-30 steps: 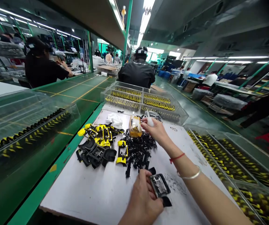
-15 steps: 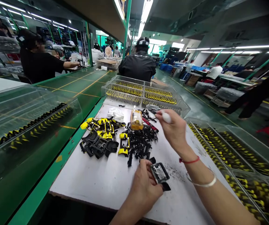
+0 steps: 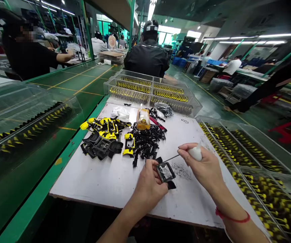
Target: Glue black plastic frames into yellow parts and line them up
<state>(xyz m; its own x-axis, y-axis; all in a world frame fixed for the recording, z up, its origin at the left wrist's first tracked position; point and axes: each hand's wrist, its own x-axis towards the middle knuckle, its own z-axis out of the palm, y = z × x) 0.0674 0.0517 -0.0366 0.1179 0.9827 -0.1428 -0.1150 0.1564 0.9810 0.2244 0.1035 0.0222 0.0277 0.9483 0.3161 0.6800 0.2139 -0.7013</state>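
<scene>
My left hand [image 3: 150, 182] is closed on a black plastic frame part [image 3: 166, 172] with a rectangular opening, held tilted over the white board. My right hand [image 3: 203, 162] grips a small white squeeze bottle [image 3: 196, 152] against the palm. From its fingertips a thin dark rod [image 3: 173, 157] points toward the upper edge of the frame part; whether its tip touches cannot be made out. Beyond the hands lie a heap of small black parts [image 3: 148, 145], a pile of larger black curved parts [image 3: 102, 146] and several yellow-and-black frames [image 3: 107, 126].
An orange-yellow container [image 3: 143, 124] stands behind the small black parts, near a crumpled white cloth [image 3: 120, 114] and a clear bag [image 3: 163, 108]. Clear trays of yellow-black parts stand ahead [image 3: 150, 88], right [image 3: 236, 167] and left [image 3: 77, 116]. A person in black [image 3: 147, 57] sits ahead.
My right hand has come down and toward me from beside the orange-yellow container, bringing the rod close to the frame part. The left hand keeps its hold on that part.
</scene>
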